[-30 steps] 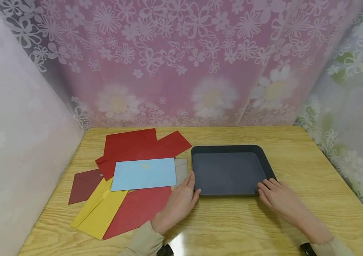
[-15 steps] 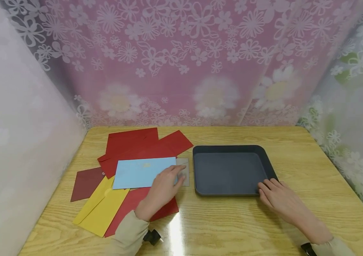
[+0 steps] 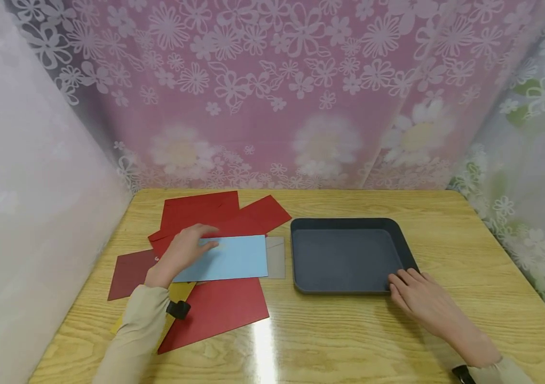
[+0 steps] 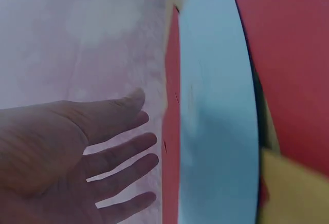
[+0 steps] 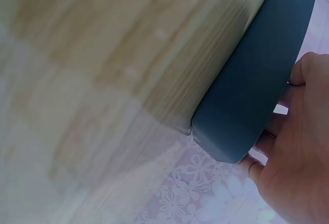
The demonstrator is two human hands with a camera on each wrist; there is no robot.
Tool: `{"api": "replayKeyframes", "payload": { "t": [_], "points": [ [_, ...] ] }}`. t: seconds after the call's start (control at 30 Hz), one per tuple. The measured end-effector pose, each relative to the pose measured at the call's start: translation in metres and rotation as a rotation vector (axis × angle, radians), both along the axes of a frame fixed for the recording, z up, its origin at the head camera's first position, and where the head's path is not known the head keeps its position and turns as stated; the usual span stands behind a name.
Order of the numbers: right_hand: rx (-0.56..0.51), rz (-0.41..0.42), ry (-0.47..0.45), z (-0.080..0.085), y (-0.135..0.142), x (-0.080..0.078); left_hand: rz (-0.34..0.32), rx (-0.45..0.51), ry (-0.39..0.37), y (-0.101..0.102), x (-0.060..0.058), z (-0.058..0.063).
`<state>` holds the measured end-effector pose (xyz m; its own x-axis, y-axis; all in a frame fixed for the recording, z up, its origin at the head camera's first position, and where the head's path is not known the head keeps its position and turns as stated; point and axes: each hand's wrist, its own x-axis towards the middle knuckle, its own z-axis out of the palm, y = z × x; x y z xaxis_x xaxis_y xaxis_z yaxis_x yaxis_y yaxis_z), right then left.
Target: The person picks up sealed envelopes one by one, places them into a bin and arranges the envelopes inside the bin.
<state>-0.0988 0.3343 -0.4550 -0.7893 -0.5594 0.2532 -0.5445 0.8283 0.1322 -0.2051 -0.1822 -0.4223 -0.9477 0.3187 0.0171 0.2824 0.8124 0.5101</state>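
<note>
My left hand (image 3: 182,254) hovers over the left end of a light blue envelope (image 3: 241,258), fingers spread and holding nothing. In the left wrist view the extended fingers (image 4: 123,170) show beside that envelope. It lies atop a spread of red envelopes (image 3: 221,312), a yellow envelope (image 3: 176,293), a maroon envelope (image 3: 130,273) and a grey envelope (image 3: 276,258). My right hand (image 3: 421,300) grips the near right corner of a dark rectangular baking tray (image 3: 344,261). In the right wrist view its thumb and fingers hold the tray's rim. My left forearm covers part of the yellow envelope.
Everything lies on a wooden table (image 3: 334,341). A pink floral curtain (image 3: 262,106) hangs behind its far edge, with pale curtains (image 3: 37,186) at the sides. Another red envelope (image 3: 200,208) lies at the back of the spread.
My left hand has let go of the tray's left side and moved left across the blue envelope to its left end. The right hand has stayed on the tray's corner.
</note>
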Motion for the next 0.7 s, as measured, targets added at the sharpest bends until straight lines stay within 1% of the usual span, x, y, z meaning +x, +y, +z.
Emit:
{"api": "replayKeyframes", "payload": {
  "t": [0.13, 0.23, 0.3, 0.47, 0.7],
  "points": [
    [0.003, -0.022, -0.023, 0.001, -0.001, 0.0, 0.038, -0.077, 0.0, -0.018, -0.003, -0.006],
    [-0.006, -0.024, -0.034, 0.002, -0.001, 0.0, 0.054, -0.128, 0.003, -0.025, -0.004, -0.008],
    [-0.014, -0.017, -0.024, 0.002, -0.002, 0.0, 0.068, -0.142, 0.0, -0.028, -0.005, -0.009],
    [-0.015, -0.02, -0.017, 0.001, -0.002, 0.0, 0.091, -0.13, -0.009, -0.035, -0.008, -0.012],
    [-0.026, -0.036, -0.035, 0.003, -0.003, 0.001, 0.084, -0.067, -0.008, -0.042, -0.014, -0.019]
  ]
}}
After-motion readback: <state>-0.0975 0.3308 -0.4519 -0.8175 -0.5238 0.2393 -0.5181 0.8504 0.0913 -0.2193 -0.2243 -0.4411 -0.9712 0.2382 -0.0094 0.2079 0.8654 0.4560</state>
